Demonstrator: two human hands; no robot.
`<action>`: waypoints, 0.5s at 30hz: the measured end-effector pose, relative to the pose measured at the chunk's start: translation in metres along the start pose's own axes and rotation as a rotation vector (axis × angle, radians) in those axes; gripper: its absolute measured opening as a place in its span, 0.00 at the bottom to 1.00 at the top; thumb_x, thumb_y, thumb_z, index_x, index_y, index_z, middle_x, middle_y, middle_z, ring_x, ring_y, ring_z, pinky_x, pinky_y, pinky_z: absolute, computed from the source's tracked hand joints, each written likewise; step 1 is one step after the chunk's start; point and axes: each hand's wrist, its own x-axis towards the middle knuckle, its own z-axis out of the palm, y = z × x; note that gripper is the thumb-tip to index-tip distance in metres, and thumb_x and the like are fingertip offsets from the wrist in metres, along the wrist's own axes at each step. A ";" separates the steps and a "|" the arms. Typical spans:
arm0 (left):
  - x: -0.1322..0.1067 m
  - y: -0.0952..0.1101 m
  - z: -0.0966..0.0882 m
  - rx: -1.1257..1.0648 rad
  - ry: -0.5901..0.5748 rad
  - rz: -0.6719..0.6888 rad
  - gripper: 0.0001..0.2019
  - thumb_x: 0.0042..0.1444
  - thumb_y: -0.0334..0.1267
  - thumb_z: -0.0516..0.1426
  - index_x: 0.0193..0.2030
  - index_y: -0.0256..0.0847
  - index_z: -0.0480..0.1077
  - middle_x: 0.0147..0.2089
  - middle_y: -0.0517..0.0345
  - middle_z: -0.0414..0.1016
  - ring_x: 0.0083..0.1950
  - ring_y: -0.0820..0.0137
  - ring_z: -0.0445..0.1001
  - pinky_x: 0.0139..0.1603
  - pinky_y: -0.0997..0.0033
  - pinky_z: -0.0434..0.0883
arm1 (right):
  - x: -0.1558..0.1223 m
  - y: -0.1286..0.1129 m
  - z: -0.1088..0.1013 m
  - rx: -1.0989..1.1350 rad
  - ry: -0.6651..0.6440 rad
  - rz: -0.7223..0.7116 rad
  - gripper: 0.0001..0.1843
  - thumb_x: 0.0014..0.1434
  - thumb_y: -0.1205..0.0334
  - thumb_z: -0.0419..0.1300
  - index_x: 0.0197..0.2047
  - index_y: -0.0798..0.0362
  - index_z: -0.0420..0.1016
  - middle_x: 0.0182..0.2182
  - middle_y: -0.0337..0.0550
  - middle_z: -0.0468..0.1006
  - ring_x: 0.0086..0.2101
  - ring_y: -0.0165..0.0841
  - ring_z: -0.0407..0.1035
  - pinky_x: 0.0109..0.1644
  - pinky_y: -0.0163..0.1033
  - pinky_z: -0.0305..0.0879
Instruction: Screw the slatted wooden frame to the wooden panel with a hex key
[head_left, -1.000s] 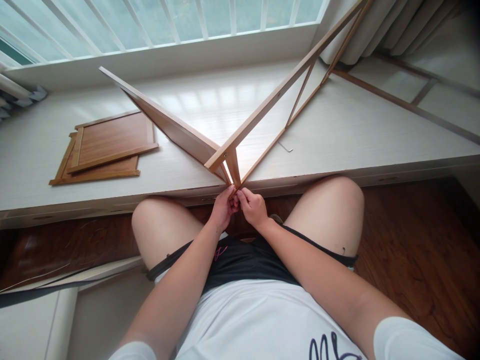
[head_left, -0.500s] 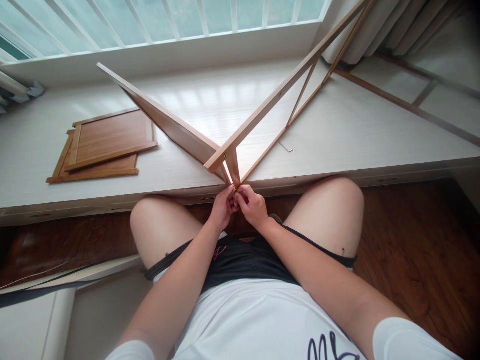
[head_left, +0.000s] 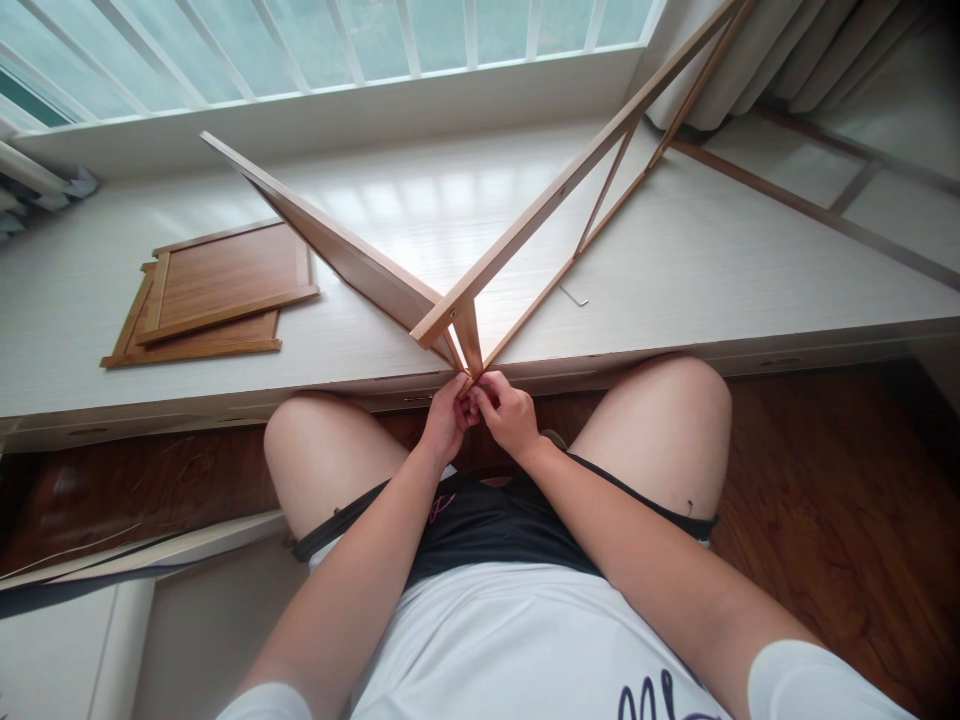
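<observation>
A light wooden frame point(head_left: 525, 215) stands on edge on the white sill point(head_left: 712, 260), and a flat wooden panel point(head_left: 337, 250) meets it at a corner near the sill's front edge. My left hand point(head_left: 445, 420) and my right hand point(head_left: 510, 412) are both pinched together at the bottom of that corner joint, fingers closed and touching each other. What the fingertips hold is too small to make out. Both hands sit between my knees.
Two brown wooden panels point(head_left: 214, 295) lie stacked on the sill at the left. A small metal hex key point(head_left: 574, 294) lies on the sill right of the frame. Curtains point(head_left: 787, 60) hang at the back right. Dark wood floor point(head_left: 847, 520) lies below.
</observation>
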 end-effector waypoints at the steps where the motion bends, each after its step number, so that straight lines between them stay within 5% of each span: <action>1: 0.000 0.000 0.000 0.003 -0.011 0.001 0.19 0.49 0.53 0.65 0.33 0.39 0.68 0.26 0.65 0.65 0.24 0.78 0.62 0.21 0.79 0.57 | 0.001 0.001 0.000 0.016 -0.014 -0.001 0.17 0.68 0.48 0.49 0.39 0.48 0.73 0.27 0.39 0.78 0.29 0.35 0.73 0.35 0.36 0.60; 6: -0.001 0.001 -0.001 0.001 -0.067 0.004 0.22 0.52 0.60 0.61 0.32 0.40 0.67 0.24 0.63 0.64 0.24 0.77 0.62 0.20 0.78 0.55 | 0.001 0.006 0.000 0.116 -0.071 0.043 0.33 0.71 0.44 0.39 0.22 0.50 0.68 0.22 0.43 0.76 0.26 0.33 0.71 0.34 0.36 0.59; 12: -0.002 0.002 0.000 -0.039 0.001 0.011 0.20 0.49 0.54 0.65 0.36 0.40 0.69 0.26 0.65 0.66 0.22 0.79 0.62 0.20 0.79 0.55 | -0.002 0.002 -0.003 0.077 -0.020 0.033 0.18 0.65 0.43 0.54 0.47 0.48 0.71 0.24 0.37 0.76 0.26 0.35 0.71 0.33 0.36 0.61; 15: -0.002 0.002 0.000 -0.020 0.017 0.059 0.17 0.50 0.51 0.65 0.34 0.39 0.69 0.25 0.65 0.66 0.22 0.79 0.62 0.20 0.79 0.56 | -0.002 0.000 -0.002 0.044 -0.005 -0.016 0.16 0.65 0.47 0.54 0.49 0.48 0.70 0.26 0.38 0.76 0.27 0.35 0.71 0.35 0.36 0.61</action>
